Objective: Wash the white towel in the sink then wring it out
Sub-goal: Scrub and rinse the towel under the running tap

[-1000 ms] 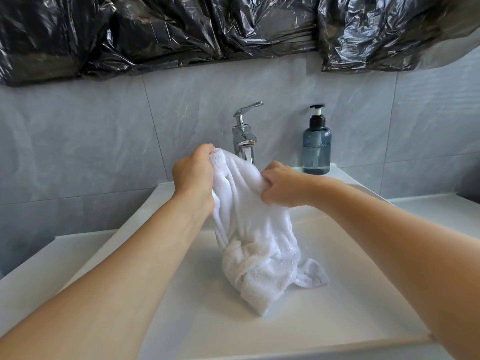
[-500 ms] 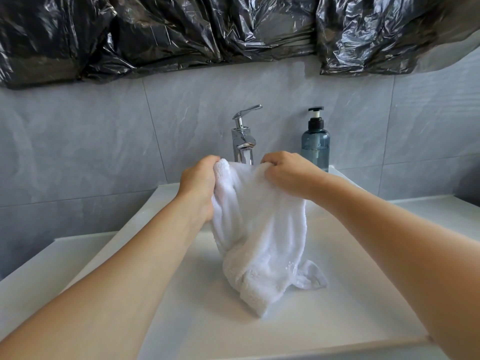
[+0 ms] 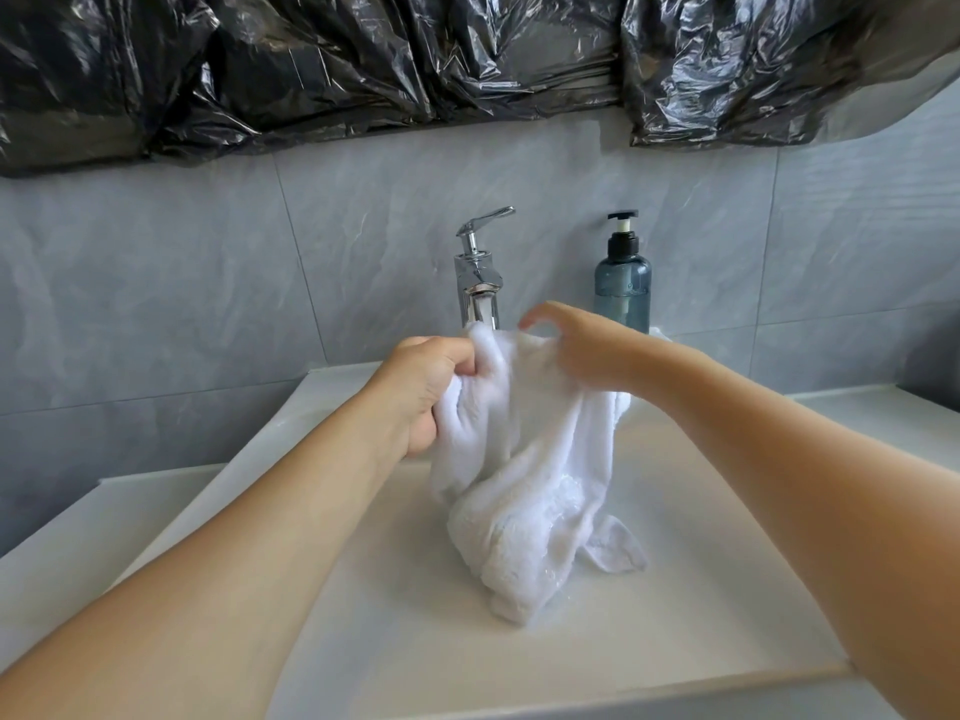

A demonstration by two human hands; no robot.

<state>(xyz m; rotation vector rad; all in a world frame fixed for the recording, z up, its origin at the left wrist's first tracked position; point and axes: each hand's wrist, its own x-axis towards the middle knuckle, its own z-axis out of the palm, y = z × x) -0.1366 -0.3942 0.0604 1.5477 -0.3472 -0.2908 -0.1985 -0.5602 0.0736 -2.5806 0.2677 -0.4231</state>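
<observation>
1. The fingers of the left hand [image 3: 421, 392] are curled tight round the upper left edge of the white towel [image 3: 524, 470], which is bunched in the fist.
2. The right hand [image 3: 582, 356] is laid against the towel's upper right edge; it is blurred, its forefinger is seen raised and apart from the cloth, and whether the other fingers pinch the towel cannot be told.
3. The towel is held up between the two hands and hangs down into the sink [image 3: 675, 589]; its lower folds rest on the sink floor, and one corner is spread out flat to the right.
4. The tap [image 3: 478, 272] stands directly behind the towel's top edge, its lower part hidden by the cloth, its lever raised and tilted to the right.
5. A blue pump bottle [image 3: 622, 283] stands on the rim just right of the tap, its base covered by the right hand.
6. A grey tiled wall [image 3: 208, 283] is seen behind the sink, and crumpled black plastic sheeting [image 3: 363, 59] is hung across its upper part.
</observation>
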